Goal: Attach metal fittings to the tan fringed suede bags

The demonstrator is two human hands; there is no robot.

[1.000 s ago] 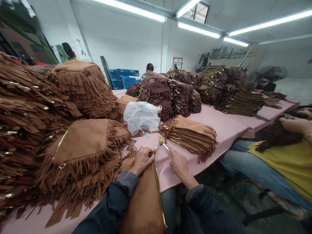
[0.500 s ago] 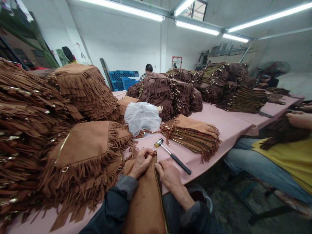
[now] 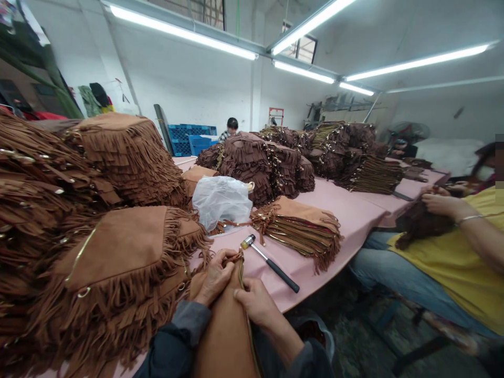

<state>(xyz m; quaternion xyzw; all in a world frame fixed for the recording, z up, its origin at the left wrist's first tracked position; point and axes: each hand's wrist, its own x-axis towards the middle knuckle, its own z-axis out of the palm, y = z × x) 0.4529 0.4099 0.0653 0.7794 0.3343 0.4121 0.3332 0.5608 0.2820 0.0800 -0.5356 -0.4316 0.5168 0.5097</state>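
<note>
A tan suede bag (image 3: pixel 222 336) with a zipper along its right edge lies over my lap and the table edge. My left hand (image 3: pixel 216 275) is closed at the bag's top corner, pinching near the metal zipper end. Lower down, my right hand (image 3: pixel 258 299) grips the zipper edge between thumb and curled fingers. Just beyond my hands lies a hammer (image 3: pixel 271 262) with a yellow-faced head and black handle. Behind it is a stack of tan fringed bags (image 3: pixel 303 223). To the left rests a fringed bag (image 3: pixel 122 244) on a pile of others.
Tall piles of brown fringed bags (image 3: pixel 126 157) stand at left. A clear plastic bag (image 3: pixel 222 202) sits mid-table on the pink cover (image 3: pixel 334 197). Dark brown bag stacks (image 3: pixel 246 163) stand farther back. A co-worker in a yellow top (image 3: pixel 457 252) sits at right, holding dark material.
My right hand has slid slightly down the zipper edge. My left hand keeps its pinch. The view has tilted up and turned right, and the co-worker at right shows more.
</note>
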